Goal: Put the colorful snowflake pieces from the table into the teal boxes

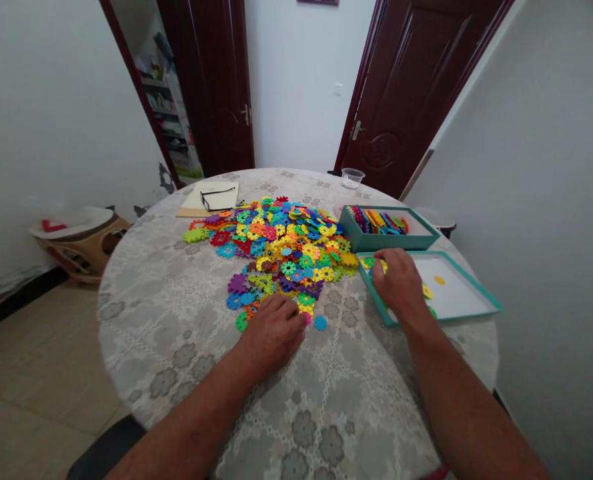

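A pile of colourful plastic gear-shaped pieces (281, 250) lies spread over the middle of a round table (186, 320). My left hand (272, 333) rests at the near edge of the pile, fingers curled over a few pieces. My right hand (400, 281) reaches into a shallow teal lid (469, 310), fingers bent down on yellow and green pieces at its left end; what they hold is hidden. A single yellow piece (439, 281) lies loose in the lid. Behind it, a teal box (391, 237) holds stacked rows of pieces.
Glasses (219, 198) lie on a tan notebook (211, 200) at the table's far left. A clear plastic cup (352, 177) stands at the far edge. A low wooden stool (83, 243) sits by the left wall. Two dark doors stand behind.
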Demonstrator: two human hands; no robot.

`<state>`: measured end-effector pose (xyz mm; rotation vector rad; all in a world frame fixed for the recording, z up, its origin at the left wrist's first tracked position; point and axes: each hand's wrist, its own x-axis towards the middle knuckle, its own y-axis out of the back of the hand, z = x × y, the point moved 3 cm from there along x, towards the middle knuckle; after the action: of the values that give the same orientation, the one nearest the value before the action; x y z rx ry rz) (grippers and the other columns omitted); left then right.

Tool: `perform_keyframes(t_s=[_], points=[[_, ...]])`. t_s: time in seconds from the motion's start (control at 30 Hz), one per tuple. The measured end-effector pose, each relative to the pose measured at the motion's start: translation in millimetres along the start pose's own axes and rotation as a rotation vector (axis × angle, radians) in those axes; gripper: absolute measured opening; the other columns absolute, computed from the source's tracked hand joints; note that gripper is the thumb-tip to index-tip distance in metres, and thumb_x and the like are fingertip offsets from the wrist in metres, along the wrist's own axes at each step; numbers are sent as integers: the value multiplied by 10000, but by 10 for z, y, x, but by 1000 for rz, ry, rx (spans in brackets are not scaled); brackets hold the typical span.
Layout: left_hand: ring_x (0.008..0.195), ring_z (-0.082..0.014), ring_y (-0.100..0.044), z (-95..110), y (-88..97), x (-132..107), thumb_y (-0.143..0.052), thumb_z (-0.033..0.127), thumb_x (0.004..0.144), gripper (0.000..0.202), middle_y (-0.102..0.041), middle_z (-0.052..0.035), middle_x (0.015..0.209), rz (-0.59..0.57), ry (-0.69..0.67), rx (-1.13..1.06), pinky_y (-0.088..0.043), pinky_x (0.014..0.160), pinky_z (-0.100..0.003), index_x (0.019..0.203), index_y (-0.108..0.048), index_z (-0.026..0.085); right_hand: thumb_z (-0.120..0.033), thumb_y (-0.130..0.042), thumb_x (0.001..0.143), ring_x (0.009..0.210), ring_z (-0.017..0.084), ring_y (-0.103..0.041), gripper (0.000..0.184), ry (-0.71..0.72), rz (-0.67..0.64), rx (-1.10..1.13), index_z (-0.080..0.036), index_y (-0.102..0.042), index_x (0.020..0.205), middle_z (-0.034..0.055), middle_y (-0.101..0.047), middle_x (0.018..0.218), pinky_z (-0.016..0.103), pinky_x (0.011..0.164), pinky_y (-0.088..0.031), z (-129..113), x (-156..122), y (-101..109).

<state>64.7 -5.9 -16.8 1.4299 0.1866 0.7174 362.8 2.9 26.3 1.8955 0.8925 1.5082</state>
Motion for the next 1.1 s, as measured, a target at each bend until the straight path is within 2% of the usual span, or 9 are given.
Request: perform_keyframes(t_s=[0.07,0.17,0.23,0.3,0.5,0.63,0.77,0.9,1.1], points=[[1060,-258,-551,-6,-3,2,-573,257,990,125,-650,-78,1002,6,7,19,-465,954,-432,1023,-690,226,-181,-507,933,960,251,-604,145,76,-117,150,-181,-647,968,115,-677,973,354,895,-444,-208,-55,-73],[1065,-264,-554,-5,-7,-2,-576,266,992,128,-660,-78,985,8,0,36,-463,978,-447,1001,-694,217,-195,-543,951,884,200,-606,115,193,-421,333,-193,-658,952,65,-682,938,303,818,-441,-559,-198,-219],[1076,-265,-556,-5,-10,-7,-580,264,989,124,-664,-78,987,20,-4,37,-460,998,-455,1000,-694,217,-199,-578,945,875,188,-602,90,245,-575,361,-194,-668,938,53,-685,933,289,800,-430,-726,-300,-301],[1080,-263,-560,-4,-13,-13,-579,256,986,119,-664,-79,987,34,-3,34,-462,999,-452,988,-692,219,-189,-602,927,883,189,-599,70,271,-648,348,-189,-672,936,52,-687,933,288,802,-426,-814,-375,-360],[1061,-260,-574,14,-9,-16,-582,244,979,113,-669,-80,969,48,11,44,-477,976,-443,974,-692,218,-214,-606,932,1093,229,-603,308,301,-644,313,-176,-649,1235,108,-673,1178,341,972,-452,-841,-464,-439],[1038,-254,-585,15,-9,-11,-565,238,996,131,-670,-76,942,54,40,52,-480,960,-436,948,-686,214,-255,-593,946,1206,256,-565,406,348,-652,304,-175,-612,1343,134,-620,1268,383,1057,-444,-869,-495,-439],[989,-248,-589,-1,-29,1,-579,242,1000,116,-669,-68,918,55,73,59,-484,924,-423,934,-672,216,-244,-576,936,1179,254,-572,441,396,-695,301,-185,-611,1372,125,-607,1239,386,1050,-459,-914,-515,-413],[977,-255,-597,-29,-69,13,-625,246,983,85,-686,-64,931,40,105,73,-492,892,-414,1036,-681,211,-303,-608,931,1137,258,-584,477,404,-738,283,-192,-604,1395,123,-594,1241,390,1021,-472,-951,-513,-374],[973,-265,-609,-84,-120,16,-672,302,973,176,-700,-58,928,51,76,114,-499,855,-410,1121,-685,206,-365,-700,901,1140,251,-575,438,362,-762,307,-215,-626,1306,106,-602,1246,372,995,-460,-963,-486,-354]])
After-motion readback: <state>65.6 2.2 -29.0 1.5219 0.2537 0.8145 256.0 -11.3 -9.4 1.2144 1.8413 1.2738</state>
